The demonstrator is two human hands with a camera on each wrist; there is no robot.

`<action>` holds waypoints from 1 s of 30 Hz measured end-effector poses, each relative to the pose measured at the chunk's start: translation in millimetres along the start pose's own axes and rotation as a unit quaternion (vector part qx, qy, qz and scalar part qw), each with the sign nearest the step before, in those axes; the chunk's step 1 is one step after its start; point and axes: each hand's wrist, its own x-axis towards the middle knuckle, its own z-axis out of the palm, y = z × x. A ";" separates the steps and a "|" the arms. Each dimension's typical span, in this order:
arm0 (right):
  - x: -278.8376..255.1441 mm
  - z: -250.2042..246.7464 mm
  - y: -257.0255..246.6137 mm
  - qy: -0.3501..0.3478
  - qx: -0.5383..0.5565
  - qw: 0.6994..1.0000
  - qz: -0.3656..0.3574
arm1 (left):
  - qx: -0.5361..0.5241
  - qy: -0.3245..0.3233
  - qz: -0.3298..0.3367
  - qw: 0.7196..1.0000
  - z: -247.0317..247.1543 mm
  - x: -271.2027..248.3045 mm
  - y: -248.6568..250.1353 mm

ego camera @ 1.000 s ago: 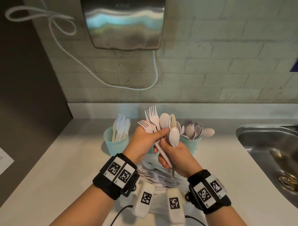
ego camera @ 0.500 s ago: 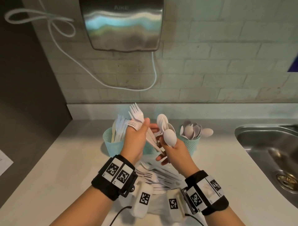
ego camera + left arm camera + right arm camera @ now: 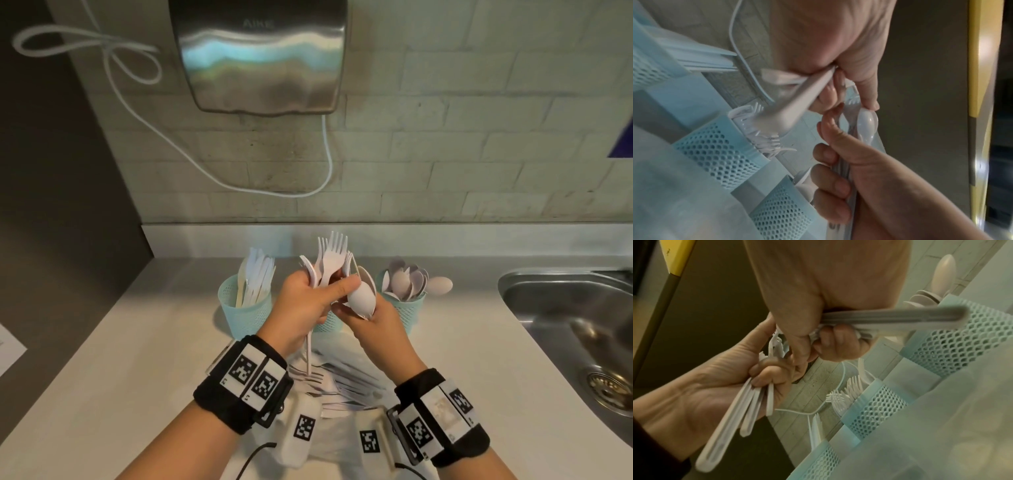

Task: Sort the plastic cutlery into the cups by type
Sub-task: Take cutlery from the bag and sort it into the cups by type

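Observation:
My left hand (image 3: 306,303) grips a bunch of white plastic forks (image 3: 331,262), tines up, above the cups. My right hand (image 3: 375,325) touches it and grips several white spoons (image 3: 361,296), bowls up. In the left wrist view the fork handles (image 3: 797,100) run through the left fist, and the right hand holds the spoons (image 3: 867,123) below it. The right wrist view shows the spoon handles (image 3: 890,319) in the right fist and the fork handles (image 3: 748,410) in the left. Three teal mesh cups stand behind: knives (image 3: 245,308), forks (image 3: 715,154) mostly hidden in the head view, spoons (image 3: 407,308).
A pile of loose white cutlery (image 3: 342,380) lies on the counter under my hands. A steel sink (image 3: 565,308) is set into the counter at the right. A hand dryer (image 3: 260,58) and its cable hang on the tiled wall. The counter's left edge drops off near the knife cup.
My left hand swung left with the forks, then came back against the right hand. The spoons in my right hand have dropped slightly lower.

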 end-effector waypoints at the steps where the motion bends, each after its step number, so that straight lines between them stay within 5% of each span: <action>1: -0.3 -1.0 0.1 -0.007 0.000 1.000 0.002 | 0.003 -0.006 0.008 1.000 0.5 -0.7 0.7; 9: -9.3 -8.2 -12.6 -0.083 0.162 0.980 0.079 | -0.073 0.046 0.074 0.993 2.1 -2.4 10.0; 15: -9.6 -2.6 -13.7 -0.099 0.156 0.980 0.071 | -0.042 0.036 0.081 0.995 10.3 0.5 1.5; 30: -6.6 -18.1 -7.0 -0.003 0.091 0.990 0.110 | -0.014 0.151 0.153 0.976 -13.1 62.4 38.0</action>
